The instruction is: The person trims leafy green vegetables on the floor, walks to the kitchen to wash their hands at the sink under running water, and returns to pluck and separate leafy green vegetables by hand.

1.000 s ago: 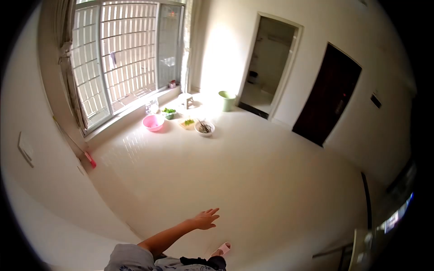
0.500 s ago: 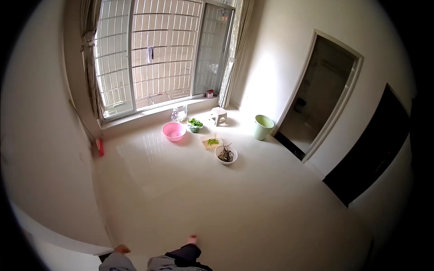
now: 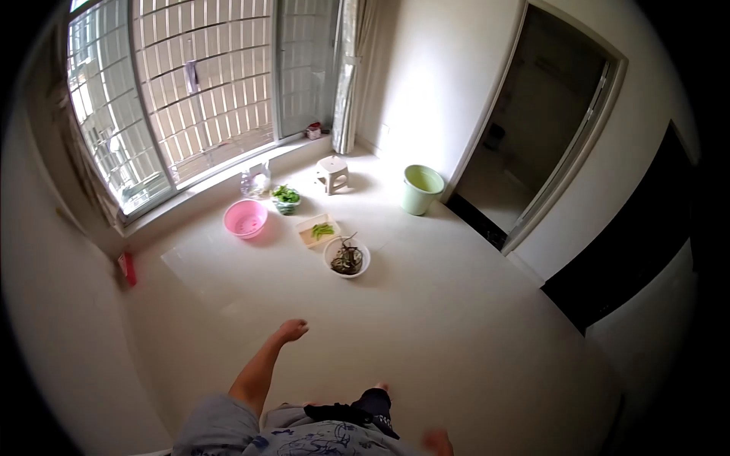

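Note:
My left hand [image 3: 292, 330] is stretched forward over the bare floor, its fingers loosely curled with nothing visible in them. Low at the bottom edge my right hand [image 3: 437, 441] shows only in part and is smeared by motion, so its fingers cannot be made out. Neither hand touches anything that I can see. Ahead of the left hand, on the floor, a white bowl [image 3: 331, 269] holds dark, thin, stringy stalks [image 3: 347, 260]. Behind it lies a pale rectangular tray [image 3: 306, 236] with green vegetables [image 3: 322, 229]. A pink basin [image 3: 245, 220] stands farther left.
Leafy greens [image 3: 286, 194] fill a container near the barred window [image 3: 205, 83]. A small stool [image 3: 332, 175] and a green bucket [image 3: 421, 190] stand toward the back. An open doorway [image 3: 532, 121] is at the right. A red object [image 3: 127, 269] leans by the left wall.
My left hand has swung forward and up from the lower left. The right hand has come into view at the bottom. The bowls and basin now appear farther left as my view has shifted.

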